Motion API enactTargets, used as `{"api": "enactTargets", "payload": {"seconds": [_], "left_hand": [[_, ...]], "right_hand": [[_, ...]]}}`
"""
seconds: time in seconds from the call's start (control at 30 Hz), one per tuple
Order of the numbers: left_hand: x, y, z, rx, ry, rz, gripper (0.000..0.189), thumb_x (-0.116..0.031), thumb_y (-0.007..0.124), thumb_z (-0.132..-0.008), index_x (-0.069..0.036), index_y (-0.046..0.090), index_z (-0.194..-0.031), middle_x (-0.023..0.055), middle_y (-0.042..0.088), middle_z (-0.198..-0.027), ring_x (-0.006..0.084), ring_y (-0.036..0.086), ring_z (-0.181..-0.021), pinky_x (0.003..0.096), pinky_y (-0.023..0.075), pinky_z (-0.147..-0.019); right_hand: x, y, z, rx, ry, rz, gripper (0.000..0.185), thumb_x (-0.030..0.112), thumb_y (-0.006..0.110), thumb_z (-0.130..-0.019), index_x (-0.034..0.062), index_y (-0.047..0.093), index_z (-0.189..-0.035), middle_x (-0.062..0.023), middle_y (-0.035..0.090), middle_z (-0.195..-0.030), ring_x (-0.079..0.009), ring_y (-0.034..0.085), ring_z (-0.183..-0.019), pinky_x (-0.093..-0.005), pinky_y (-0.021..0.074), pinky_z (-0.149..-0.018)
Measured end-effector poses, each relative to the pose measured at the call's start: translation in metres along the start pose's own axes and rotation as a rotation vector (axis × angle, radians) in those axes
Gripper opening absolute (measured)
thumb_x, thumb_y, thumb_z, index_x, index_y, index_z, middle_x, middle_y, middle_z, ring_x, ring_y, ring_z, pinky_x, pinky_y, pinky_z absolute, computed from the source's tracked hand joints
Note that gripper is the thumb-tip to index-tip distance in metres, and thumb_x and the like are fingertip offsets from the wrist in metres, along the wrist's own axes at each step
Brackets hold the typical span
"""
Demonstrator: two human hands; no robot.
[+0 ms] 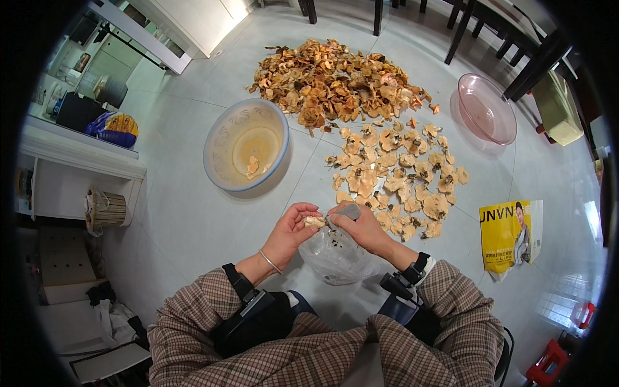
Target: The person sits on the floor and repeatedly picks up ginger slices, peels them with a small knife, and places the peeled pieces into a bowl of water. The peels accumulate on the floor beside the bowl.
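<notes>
Between the fingers and thumb of my left hand (290,231) is a small pale piece of mushroom (314,221). My right hand (360,230) grips a flat grey tool (346,213) close against that piece; its exact kind cannot be told. Directly below both hands, a clear plastic bag (333,259) lies on the floor with dark bits of debris in it. Pale mushrooms (361,180), many with dark dirt at their stems, are spread just beyond my right hand. Ahead of my left hand stands a blue-rimmed plastic basin (217,140) holding a few orange-tan mushroom pieces (252,167).
A large heap of orange-brown mushrooms (333,87) covers the tiles farther off. To the right are a pink transparent basin (488,111), a yellow printed bag (498,237) and dark chair legs (459,36). A white cabinet (82,184) stands at left.
</notes>
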State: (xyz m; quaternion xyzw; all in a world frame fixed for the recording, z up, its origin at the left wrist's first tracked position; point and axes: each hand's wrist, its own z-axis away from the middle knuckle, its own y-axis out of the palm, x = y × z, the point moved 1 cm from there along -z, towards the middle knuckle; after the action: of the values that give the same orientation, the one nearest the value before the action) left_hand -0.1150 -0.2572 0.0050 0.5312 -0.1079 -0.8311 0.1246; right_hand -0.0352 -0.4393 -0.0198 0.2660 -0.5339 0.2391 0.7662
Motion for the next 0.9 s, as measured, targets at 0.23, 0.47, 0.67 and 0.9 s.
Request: {"api": "enactTargets", "payload": {"seconds": [0.23, 0.47, 0.67, 0.9], "left_hand": [[0.000, -0.004, -0.002, -0.015, -0.147, 0.348, 0.026, -0.007, 0.057, -0.094, -0.003, 0.049, -0.119, 0.0080, 0.059, -0.113, 0.0145, 0.060, -0.102, 0.0266, 0.0495, -0.092], [0.006, -0.017, -0.002, 0.094, -0.263, 0.516, 0.032, -0.031, 0.048, -0.100, -0.002, 0.054, -0.113, 0.0082, 0.063, -0.101, 0.0138, 0.062, -0.090, 0.0247, 0.0526, -0.080], [0.008, -0.015, -0.003, 0.013, -0.300, 0.590, 0.023, -0.021, 0.051, -0.099, -0.003, 0.054, -0.112, 0.0077, 0.064, -0.100, 0.0143, 0.062, -0.087, 0.0268, 0.0515, -0.079], [0.000, -0.008, -0.005, 0.002, -0.181, 0.419, 0.021, -0.006, 0.056, -0.093, -0.004, 0.053, -0.113, 0.0069, 0.060, -0.103, 0.0149, 0.059, -0.093, 0.0265, 0.0486, -0.082]], "right_hand": [[-0.001, -0.001, 0.000, -0.017, 0.022, -0.038, 0.020, 0.022, 0.061, -0.088, 0.0029, 0.059, -0.082, -0.0017, 0.060, -0.075, -0.0095, 0.055, -0.070, -0.0256, 0.0443, -0.066], [-0.002, -0.005, 0.000, 0.219, 0.179, 0.098, 0.023, 0.023, 0.061, -0.087, 0.0034, 0.055, -0.076, -0.0020, 0.059, -0.069, -0.0098, 0.056, -0.061, -0.0263, 0.0444, -0.057], [0.006, -0.003, -0.001, 0.089, 0.045, -0.030, 0.022, 0.024, 0.061, -0.088, 0.0036, 0.057, -0.080, -0.0014, 0.061, -0.073, -0.0084, 0.058, -0.068, -0.0248, 0.0448, -0.063], [0.015, 0.003, 0.003, 0.021, 0.004, -0.046, 0.020, 0.022, 0.062, -0.088, 0.0041, 0.063, -0.096, 0.0012, 0.061, -0.079, -0.0064, 0.054, -0.073, -0.0229, 0.0432, -0.066]]}}
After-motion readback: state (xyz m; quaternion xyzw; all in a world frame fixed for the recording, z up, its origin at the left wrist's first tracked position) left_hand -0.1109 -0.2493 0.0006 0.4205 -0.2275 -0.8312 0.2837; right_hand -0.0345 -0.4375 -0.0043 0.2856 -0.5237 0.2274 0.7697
